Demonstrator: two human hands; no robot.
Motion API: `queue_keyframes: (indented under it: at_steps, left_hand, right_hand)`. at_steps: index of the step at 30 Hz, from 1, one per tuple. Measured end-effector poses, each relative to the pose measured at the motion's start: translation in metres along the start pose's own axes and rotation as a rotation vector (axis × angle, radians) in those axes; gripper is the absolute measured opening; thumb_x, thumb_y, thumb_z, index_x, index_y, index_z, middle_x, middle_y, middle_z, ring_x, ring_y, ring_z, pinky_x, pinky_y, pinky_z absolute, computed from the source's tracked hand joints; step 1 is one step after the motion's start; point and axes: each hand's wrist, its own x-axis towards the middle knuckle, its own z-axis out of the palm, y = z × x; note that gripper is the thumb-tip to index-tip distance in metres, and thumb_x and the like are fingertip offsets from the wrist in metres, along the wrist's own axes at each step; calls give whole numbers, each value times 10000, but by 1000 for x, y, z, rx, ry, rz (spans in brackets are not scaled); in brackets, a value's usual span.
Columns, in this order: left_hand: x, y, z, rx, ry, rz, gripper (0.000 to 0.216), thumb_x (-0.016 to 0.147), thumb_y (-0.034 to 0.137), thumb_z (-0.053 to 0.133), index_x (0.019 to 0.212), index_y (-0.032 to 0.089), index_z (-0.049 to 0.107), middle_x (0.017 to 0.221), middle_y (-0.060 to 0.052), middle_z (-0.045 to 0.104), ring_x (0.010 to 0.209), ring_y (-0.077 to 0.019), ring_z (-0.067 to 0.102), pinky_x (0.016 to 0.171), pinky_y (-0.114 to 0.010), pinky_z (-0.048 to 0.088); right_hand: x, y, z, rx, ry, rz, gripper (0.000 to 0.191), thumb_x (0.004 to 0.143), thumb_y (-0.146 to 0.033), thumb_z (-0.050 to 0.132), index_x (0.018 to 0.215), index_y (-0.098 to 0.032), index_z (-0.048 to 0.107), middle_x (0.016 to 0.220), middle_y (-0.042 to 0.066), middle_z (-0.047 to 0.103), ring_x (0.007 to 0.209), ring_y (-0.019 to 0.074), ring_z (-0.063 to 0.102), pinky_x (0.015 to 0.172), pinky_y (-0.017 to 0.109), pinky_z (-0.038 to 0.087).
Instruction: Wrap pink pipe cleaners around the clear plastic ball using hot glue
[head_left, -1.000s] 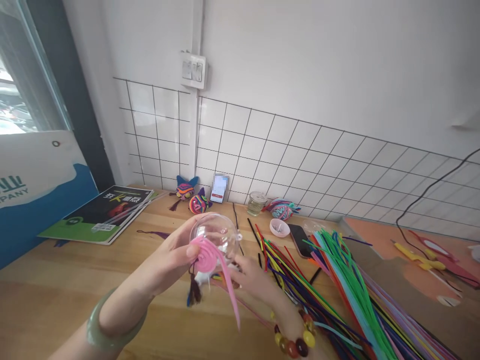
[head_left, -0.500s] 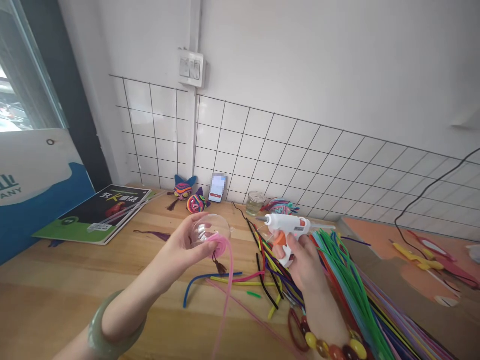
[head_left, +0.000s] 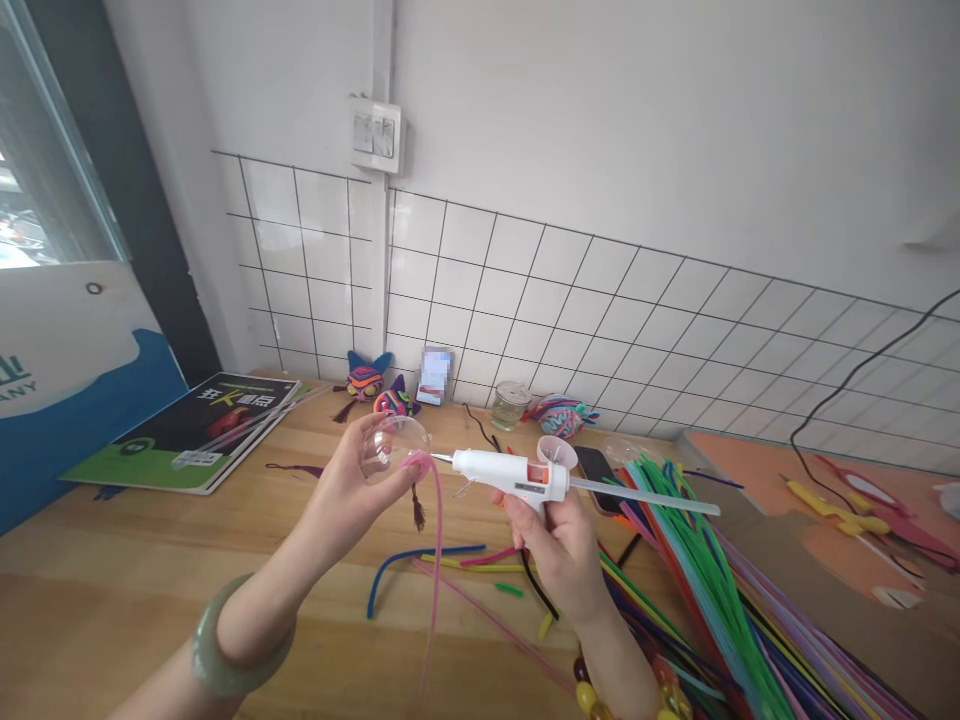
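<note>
Held work, head view. We are gripping a clear ball (head_left: 394, 447) in the left hand (head_left: 352, 492), fingers closed about it above the table (head_left: 112, 570); a pink stem (head_left: 436, 520) is coiling against its side and trailing down; the right hand (head_left: 561, 540) is clasping a glue gun (head_left: 510, 476), nozzle just beside the coil. Hazards, as we are judging them: hot glue may be reaching our skin, the left hand lying so near the tip; the loose stem may be slipping off the smooth shell.

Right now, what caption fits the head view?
Left hand holds a clear ball with pink pipe cleaner; right hand points a white glue gun at it.
</note>
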Motion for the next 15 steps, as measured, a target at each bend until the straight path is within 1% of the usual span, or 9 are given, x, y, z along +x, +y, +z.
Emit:
queue_keyframes:
  at_steps: [2, 5, 10, 12, 15]
  left_hand:
    - [0, 1, -1, 53, -18, -2, 719, 641, 384, 836, 1249, 190, 506, 1129, -140, 683, 1078, -323, 653, 922, -483, 521]
    - [2, 1, -2, 118, -52, -2, 764, 659, 452, 811, 1277, 171, 461, 1193, -173, 660, 1080, -325, 653, 938, -524, 516]
    - [2, 1, -2, 144, -60, 18, 757, 676, 476, 787, 1282, 172, 448, 1224, -179, 644, 1071, -309, 660, 936, -523, 526]
    - [2, 2, -2, 146, -64, 17, 747, 678, 472, 784, 1276, 176, 449, 1216, -174, 648, 1056, -302, 667, 927, -517, 533]
    - [0, 4, -1, 141, -76, 13, 724, 687, 460, 778, 1270, 182, 451, 1194, -163, 660, 1026, -293, 681, 915, -509, 542]
  right_hand:
    - [-1, 0, 1, -65, 5, -37, 310, 916, -448, 621, 1109, -206, 600, 938, 55, 736, 536, 116, 525, 492, 250, 478]
    - [-2, -2, 2, -146, -8, -52, 305, 927, -437, 597, 1109, -192, 615, 989, 84, 744, 566, 133, 565, 496, 253, 494]
    - [-3, -3, 3, -214, -5, -89, 303, 923, -416, 587, 1105, -176, 616, 921, 90, 731, 659, 178, 638, 533, 265, 522]
    - [-3, -2, 3, -225, -9, -98, 285, 923, -406, 586, 1089, -177, 615, 939, 98, 727, 735, 199, 672, 588, 278, 553]
    - [-4, -1, 3, -232, -5, -110, 273, 925, -397, 588, 1095, -185, 612, 991, 105, 726, 838, 218, 699, 718, 311, 588]
